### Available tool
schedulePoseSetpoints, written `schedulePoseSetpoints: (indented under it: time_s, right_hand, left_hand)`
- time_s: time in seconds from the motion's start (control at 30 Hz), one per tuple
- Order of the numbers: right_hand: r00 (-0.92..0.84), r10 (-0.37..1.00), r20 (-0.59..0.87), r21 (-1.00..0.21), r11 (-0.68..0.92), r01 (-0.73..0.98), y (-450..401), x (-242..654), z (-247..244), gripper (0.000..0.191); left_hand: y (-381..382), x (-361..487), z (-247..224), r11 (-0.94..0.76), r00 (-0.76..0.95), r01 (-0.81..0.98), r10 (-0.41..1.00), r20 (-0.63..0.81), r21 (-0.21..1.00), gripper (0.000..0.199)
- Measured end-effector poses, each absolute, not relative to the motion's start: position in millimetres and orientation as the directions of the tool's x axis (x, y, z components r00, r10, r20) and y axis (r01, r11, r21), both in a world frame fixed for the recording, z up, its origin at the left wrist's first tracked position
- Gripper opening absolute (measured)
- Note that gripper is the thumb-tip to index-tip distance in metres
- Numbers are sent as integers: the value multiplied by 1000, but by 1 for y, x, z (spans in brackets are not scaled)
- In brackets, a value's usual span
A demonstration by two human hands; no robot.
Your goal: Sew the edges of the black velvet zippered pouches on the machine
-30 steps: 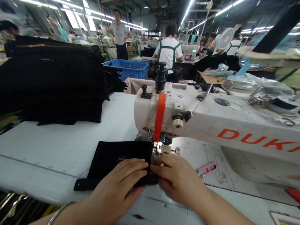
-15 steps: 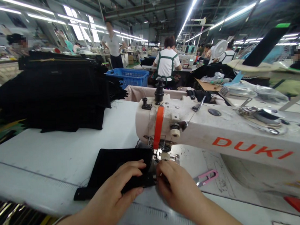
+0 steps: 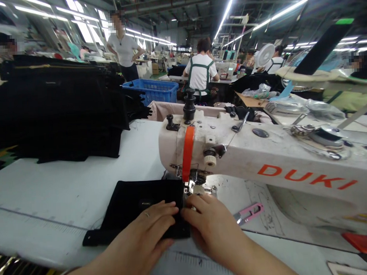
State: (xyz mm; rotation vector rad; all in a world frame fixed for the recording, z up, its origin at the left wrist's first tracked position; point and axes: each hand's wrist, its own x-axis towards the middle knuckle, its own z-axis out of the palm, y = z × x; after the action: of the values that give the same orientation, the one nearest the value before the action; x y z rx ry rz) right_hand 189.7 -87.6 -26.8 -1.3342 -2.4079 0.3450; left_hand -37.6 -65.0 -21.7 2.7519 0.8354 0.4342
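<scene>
A black fabric piece [image 3: 128, 199] with a small label lies flat on the white sewing table, its right edge beside the presser foot [image 3: 187, 189] of the sewing machine [image 3: 232, 148]. My left hand [image 3: 144, 235] rests on the fabric with its fingers stretched toward the right edge. Close in front of the presser foot, my right hand [image 3: 215, 222] has its fingers bent and pressed together on that edge; its fingertips are partly hidden. Pink-handled thread snips [image 3: 249, 212] lie on the machine bed, right of my right hand.
A tall stack of black fabric pieces [image 3: 56, 106] stands at the table's left. Behind it is a blue plastic basket [image 3: 162, 92]. An orange strip [image 3: 188, 153] hangs down the machine head. Further back, one person [image 3: 124, 51] stands and another person [image 3: 201, 70] sits.
My left hand has settled flatter on the fabric, and the label now shows. My right fingers have shifted onto the fabric's right edge. The whole view has moved slightly.
</scene>
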Motion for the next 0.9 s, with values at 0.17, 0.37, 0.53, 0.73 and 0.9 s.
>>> schedulePoseSetpoints:
  time_s: [0.17, 0.37, 0.53, 0.73, 0.9]
  right_hand:
    - [-462, 852, 244, -427, 522, 738, -91, 193, -30, 27]
    - [-498, 804, 324, -418, 594, 688, -90, 197, -35, 33]
    - [-493, 809, 320, -381, 587, 715, -89, 195, -36, 31]
    - [-459, 821, 339, -362, 564, 742, -86, 193, -37, 39]
    - [-385, 880, 277, -330, 464, 822, -83, 193, -40, 46]
  left_hand:
    - [-68, -29, -28, -902, 843, 411, 432, 321, 133, 28]
    - [-68, -28, -27, -889, 800, 411, 458, 388, 201, 26]
    - [-59, -30, -24, -881, 819, 392, 465, 336, 263, 30]
    - [-33, -27, -23, -879, 850, 366, 450, 275, 306, 33]
    - [-9, -23, -26, -900, 872, 312, 398, 285, 305, 30]
